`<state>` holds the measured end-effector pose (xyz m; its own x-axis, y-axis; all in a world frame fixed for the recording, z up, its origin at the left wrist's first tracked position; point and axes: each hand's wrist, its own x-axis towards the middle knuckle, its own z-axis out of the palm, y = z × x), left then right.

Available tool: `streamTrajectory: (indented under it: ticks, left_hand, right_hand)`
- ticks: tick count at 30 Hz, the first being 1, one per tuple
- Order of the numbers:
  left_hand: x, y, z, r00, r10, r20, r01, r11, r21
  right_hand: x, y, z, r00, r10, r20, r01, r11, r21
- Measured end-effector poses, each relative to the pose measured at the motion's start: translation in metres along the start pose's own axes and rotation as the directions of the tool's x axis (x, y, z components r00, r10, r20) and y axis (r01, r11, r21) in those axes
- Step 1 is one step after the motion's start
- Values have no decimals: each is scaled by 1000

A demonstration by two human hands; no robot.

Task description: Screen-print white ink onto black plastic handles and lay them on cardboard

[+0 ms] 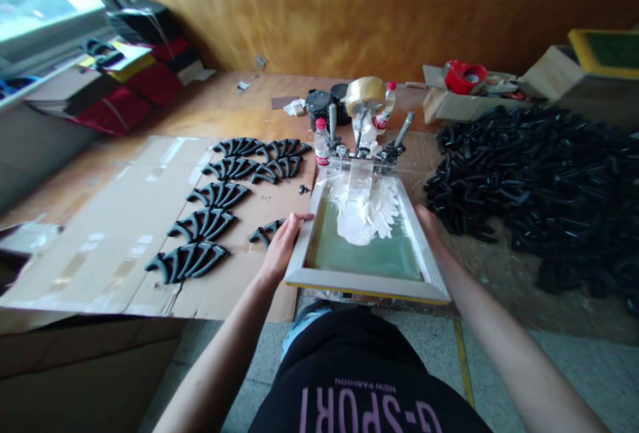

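A framed screen (367,288) with green mesh lies in front of me, its back edge at a metal clamp stand (384,161). White paste (367,217) is spread over the mesh's back half, with a pale squeegee blade (360,179) standing in it. My left hand (284,240) grips the frame's left side, thumb along the edge. On the right side my right hand (430,225) holds the frame, its fingers mostly hidden behind it. Curved black parts (190,261) lie in fanned rows on cardboard to the left, and one small group (267,232) sits beside my left hand.
A large heap of black parts (529,173) covers the right side. Bottles (321,144) and black tubs (318,106) stand behind the screen. An open box (449,106) with red tape is at the back right; red and black stacks (112,100) are at the back left.
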<state>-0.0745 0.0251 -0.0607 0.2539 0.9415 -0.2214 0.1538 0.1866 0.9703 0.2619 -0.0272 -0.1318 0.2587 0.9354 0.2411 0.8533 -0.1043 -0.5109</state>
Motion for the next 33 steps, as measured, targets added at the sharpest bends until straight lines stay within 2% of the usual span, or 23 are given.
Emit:
streamTrajectory:
  ticks: [2,4,5,7,9,11,12,14,16,17,18,19,22,23,24,26,27,28,30,33]
  left_hand:
    - [-3,-38,-2,997,-69,19,68,996,56]
    - [2,-70,0,993,-112,22,110,992,68]
    - [5,-83,2,992,-128,17,126,989,83]
    - [12,-101,5,991,-134,-4,133,983,129]
    - [17,-109,6,991,-130,-13,130,978,165]
    - [18,-110,5,992,-128,-24,130,975,179]
    - [17,-110,4,991,-127,-32,130,975,180]
    - [16,-109,4,990,-127,-56,134,976,169]
    - [15,-108,4,988,-132,-79,143,978,155]
    - [14,-107,5,987,-135,-85,147,978,147]
    - [14,-107,5,987,-137,-87,149,979,140]
    - [14,-106,6,987,-138,-82,148,980,135]
    - [14,-105,5,989,-140,-38,143,982,126]
    - [14,-105,5,990,-141,-26,144,982,124]
    - [14,-105,5,990,-142,-18,143,982,122]
    - [13,-104,5,990,-141,-14,142,983,119]
    - [13,-102,5,990,-142,-18,143,983,118]
    - [12,-100,5,989,-146,-22,148,982,117]
    - [9,-90,5,986,-164,-20,165,980,108]
    - [2,-63,2,985,-172,-1,172,983,71]
  right_hand:
    - [21,-4,-10,995,-4,-99,3,1000,-3]
    - [42,-26,-9,985,-107,-138,105,994,-27]
    - [50,-42,-5,978,-175,-110,170,984,-55]
    - [60,-73,7,968,-247,48,251,961,-114]
    - [56,-95,18,943,-239,233,278,948,-155]
    - [40,-101,23,901,-255,350,333,925,-185]
    - [29,-99,22,872,-300,386,392,901,-187]
    - [7,-90,15,782,-446,435,551,822,-148]
    - [-7,-81,6,667,-577,471,676,735,-58]
    - [-10,-78,2,628,-614,479,705,709,-15]
    - [-10,-77,0,616,-628,475,710,704,11]
    - [-9,-77,-1,638,-621,456,694,720,11]
    - [-11,-80,8,759,-563,327,617,782,-86]
    - [-15,-80,12,772,-566,289,615,780,-114]
    - [-21,-80,15,764,-586,272,631,766,-124]
    - [-32,-79,19,719,-632,289,676,732,-82]
    - [-35,-78,19,712,-634,300,676,736,-49]
    - [-34,-80,18,726,-617,302,652,758,-22]
    - [-20,-86,14,802,-534,269,553,833,5]
    - [25,-96,2,909,-381,167,386,922,5]
